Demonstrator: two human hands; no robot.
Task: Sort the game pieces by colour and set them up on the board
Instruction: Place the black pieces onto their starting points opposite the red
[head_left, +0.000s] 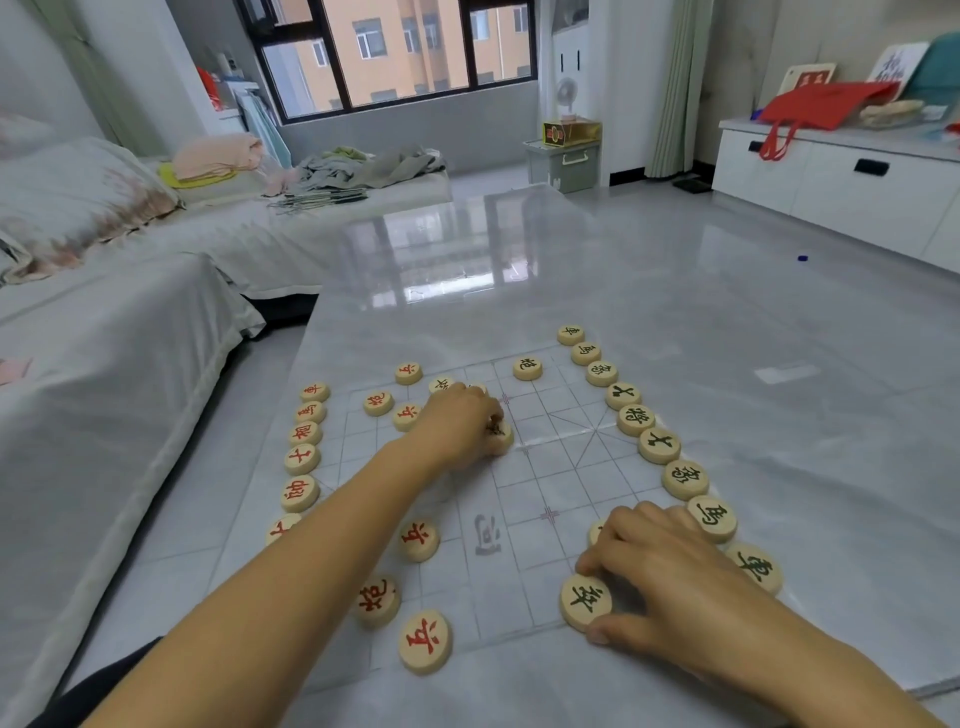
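While red-marked pieces (301, 460) line the left edge of the board (550, 467), the left hand (460, 423) curls over a dark-marked piece (501, 439) near the middle — fingertips gripping it. Farther right, the right hand (662, 564) pinches a black piece (584, 603) between thumb and fingers, just beside the black row (658, 445) on the right edge.

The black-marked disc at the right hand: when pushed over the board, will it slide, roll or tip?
The black-marked disc lies flat and squat, so probably slides rather than tips. The board looks glossy, so likely little friction.
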